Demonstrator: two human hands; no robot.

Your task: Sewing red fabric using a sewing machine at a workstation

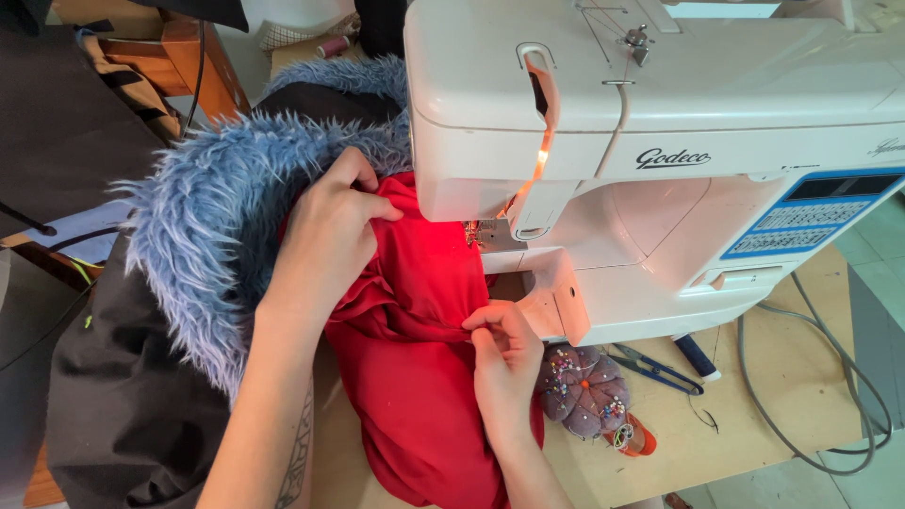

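A white sewing machine (pixel 660 141) stands on a wooden table (pixel 754 434), its lamp lit over the needle area (pixel 476 234). Red fabric (pixel 415 377) runs under the needle and hangs toward me. My left hand (pixel 330 236) presses down on the red fabric where it meets shaggy blue fur (pixel 207 226), fingers curled over the edge. My right hand (pixel 504 353) pinches a fold of the red fabric just in front of the machine's base.
Black cloth (pixel 123 405) lies under the fur at left. A grey-purple pincushion (pixel 584 386) stuck with pins sits by my right wrist, with blue-handled snips (pixel 660 369) and a dark pen (pixel 698 358) beside it. A grey cable (pixel 820 415) loops at right.
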